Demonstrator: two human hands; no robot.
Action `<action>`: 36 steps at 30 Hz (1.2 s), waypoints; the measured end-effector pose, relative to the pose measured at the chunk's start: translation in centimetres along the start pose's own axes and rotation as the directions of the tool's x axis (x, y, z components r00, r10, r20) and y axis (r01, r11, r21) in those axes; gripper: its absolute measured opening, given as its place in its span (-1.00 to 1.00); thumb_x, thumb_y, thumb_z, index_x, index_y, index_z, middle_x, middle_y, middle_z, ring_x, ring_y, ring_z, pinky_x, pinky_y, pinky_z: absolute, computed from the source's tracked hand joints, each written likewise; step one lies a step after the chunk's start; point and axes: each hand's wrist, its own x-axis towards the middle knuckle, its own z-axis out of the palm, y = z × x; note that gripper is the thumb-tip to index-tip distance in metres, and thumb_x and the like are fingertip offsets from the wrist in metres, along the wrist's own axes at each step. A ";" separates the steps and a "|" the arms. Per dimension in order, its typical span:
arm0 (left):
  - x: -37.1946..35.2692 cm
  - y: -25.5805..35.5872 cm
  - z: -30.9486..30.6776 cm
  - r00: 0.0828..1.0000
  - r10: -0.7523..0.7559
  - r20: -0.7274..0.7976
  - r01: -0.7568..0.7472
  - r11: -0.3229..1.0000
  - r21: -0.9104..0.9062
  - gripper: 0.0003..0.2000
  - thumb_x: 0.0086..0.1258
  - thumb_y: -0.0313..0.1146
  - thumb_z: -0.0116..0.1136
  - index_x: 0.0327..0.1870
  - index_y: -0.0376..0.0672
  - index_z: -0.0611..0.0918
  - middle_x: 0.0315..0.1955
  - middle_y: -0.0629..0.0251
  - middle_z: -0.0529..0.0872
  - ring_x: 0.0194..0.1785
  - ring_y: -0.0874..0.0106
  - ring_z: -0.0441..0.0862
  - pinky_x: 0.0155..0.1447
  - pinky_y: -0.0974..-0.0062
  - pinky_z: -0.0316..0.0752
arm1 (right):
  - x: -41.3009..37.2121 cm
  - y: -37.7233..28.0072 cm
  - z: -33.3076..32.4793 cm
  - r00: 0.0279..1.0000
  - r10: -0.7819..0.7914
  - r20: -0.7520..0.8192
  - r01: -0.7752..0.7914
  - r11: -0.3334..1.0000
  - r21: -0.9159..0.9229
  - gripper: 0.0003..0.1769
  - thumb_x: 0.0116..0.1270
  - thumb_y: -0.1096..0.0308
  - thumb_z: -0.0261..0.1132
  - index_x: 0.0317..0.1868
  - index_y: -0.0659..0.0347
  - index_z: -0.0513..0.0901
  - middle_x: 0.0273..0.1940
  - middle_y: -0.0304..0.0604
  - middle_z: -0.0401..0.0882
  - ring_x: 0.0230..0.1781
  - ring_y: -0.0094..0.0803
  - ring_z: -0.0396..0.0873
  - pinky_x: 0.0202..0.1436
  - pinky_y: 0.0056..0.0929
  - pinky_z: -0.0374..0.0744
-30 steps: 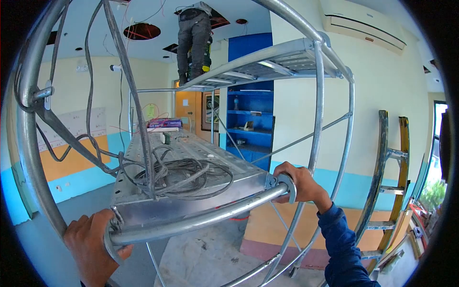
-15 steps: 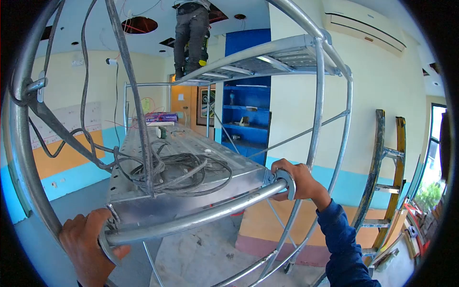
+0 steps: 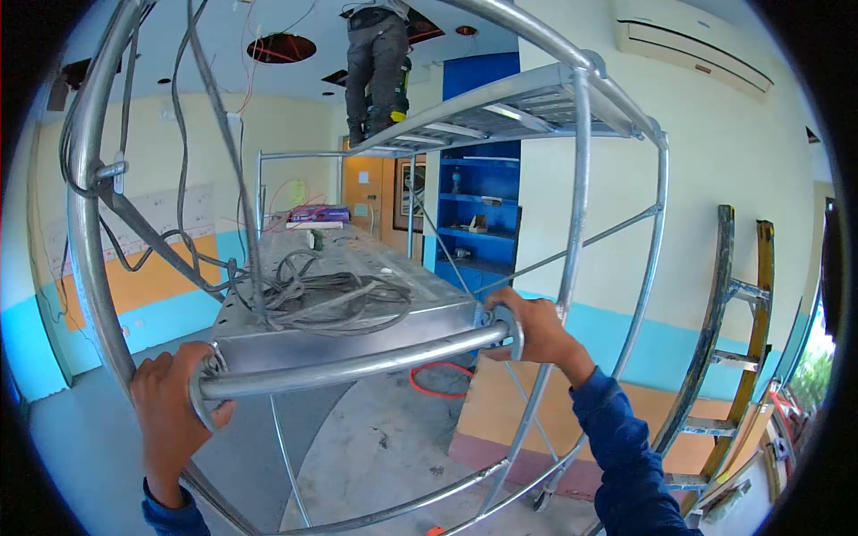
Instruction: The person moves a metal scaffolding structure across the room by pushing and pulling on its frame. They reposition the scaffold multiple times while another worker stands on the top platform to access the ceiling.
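A metal scaffold plank (image 3: 420,326) stretches away from me, its hooks at the near end lying over a round scaffold crossbar (image 3: 357,364). My left hand (image 3: 168,411) is closed around the left hook (image 3: 197,395), thumb beneath it. At the other corner my right hand (image 3: 539,332) grips the right hook (image 3: 516,334), fingers over the top. A tangled grey cable (image 3: 308,295) rests on the plank between my hands, with strands rising at the left. The palms' contact with the metal is partly hidden.
A person (image 3: 375,67) stands on a higher platform (image 3: 500,112), upper body in a ceiling opening. Scaffold uprights (image 3: 576,205) flank me. A stepladder (image 3: 742,357) leans at right. A purple box (image 3: 319,213) sits at the plank's far end. An orange-red hose ring (image 3: 438,380) lies on the floor.
The view has shifted, so the scene sits further right. The crossbar's near end and both hands appear higher in view. More of the floor hose shows. Both hands stay on the hooks.
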 end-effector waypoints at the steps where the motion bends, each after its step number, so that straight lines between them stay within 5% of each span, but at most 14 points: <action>1: 0.0 0.1 0.0 1.000 -0.010 -0.002 0.010 1.000 0.017 -0.38 -0.24 -0.28 0.52 -0.01 -0.05 0.56 -0.29 0.25 0.65 -0.13 0.23 0.57 0.11 0.23 0.28 | -0.2 0.2 0.2 1.000 0.008 -0.004 -0.008 1.000 -0.016 -0.20 -0.16 0.02 0.62 0.09 -0.03 0.40 -0.24 -0.12 0.67 -0.28 -0.05 0.69 -0.22 -0.13 0.58; 3: 0.1 0.3 -0.2 1.000 -0.007 0.009 0.007 1.000 -0.008 -0.38 -0.23 -0.29 0.53 -0.01 -0.04 0.56 -0.27 0.26 0.66 -0.12 0.23 0.58 0.11 0.23 0.29 | -0.3 0.0 0.2 0.999 -0.007 -0.041 0.006 1.000 -0.022 -0.21 -0.16 0.04 0.61 0.09 -0.02 0.42 -0.38 -0.07 0.64 -0.31 -0.01 0.68 -0.24 -0.14 0.58; 10: 0.2 0.9 -0.2 0.963 0.214 -0.162 -0.204 0.976 0.078 -0.41 -0.24 -0.28 0.51 -0.05 -0.06 0.57 -0.33 0.25 0.68 -0.26 0.17 0.57 -0.06 0.23 0.37 | -0.5 0.3 -0.2 1.000 -0.018 -0.015 0.017 0.999 -0.042 -0.21 -0.13 -0.01 0.60 0.11 -0.05 0.42 -0.32 -0.09 0.69 -0.34 -0.03 0.69 -0.26 -0.15 0.60; 15: 0.0 0.7 0.4 0.973 0.161 -0.167 -0.151 0.986 0.069 -0.39 -0.23 -0.24 0.51 -0.03 -0.06 0.56 -0.26 0.26 0.69 -0.24 0.16 0.56 -0.07 0.24 0.37 | -0.7 0.3 0.1 0.998 0.058 0.003 -0.058 0.998 -0.019 -0.20 -0.16 0.06 0.60 0.11 -0.01 0.42 -0.29 -0.04 0.66 -0.28 -0.01 0.66 -0.21 -0.11 0.56; 19: -0.2 0.3 1.4 0.952 0.177 -0.249 -0.138 0.976 0.167 -0.39 -0.22 -0.21 0.51 -0.02 -0.08 0.55 -0.27 0.25 0.68 -0.24 0.18 0.56 -0.11 0.25 0.34 | -1.4 0.9 1.7 0.955 -0.112 -0.273 0.108 0.994 -0.030 -0.30 -0.04 0.18 0.52 0.10 -0.02 0.36 -0.22 -0.05 0.66 -0.23 -0.01 0.68 -0.22 -0.09 0.60; 36: -0.5 1.5 0.5 0.984 0.071 -0.166 -0.049 0.990 0.131 -0.38 -0.24 -0.18 0.54 -0.03 -0.03 0.56 -0.25 0.18 0.68 -0.14 0.14 0.57 0.01 0.20 0.34 | -1.6 1.2 1.4 0.971 -0.096 -0.218 0.105 0.994 0.026 -0.33 0.00 0.20 0.51 0.12 -0.02 0.40 -0.19 -0.04 0.66 -0.18 0.03 0.65 -0.18 -0.03 0.58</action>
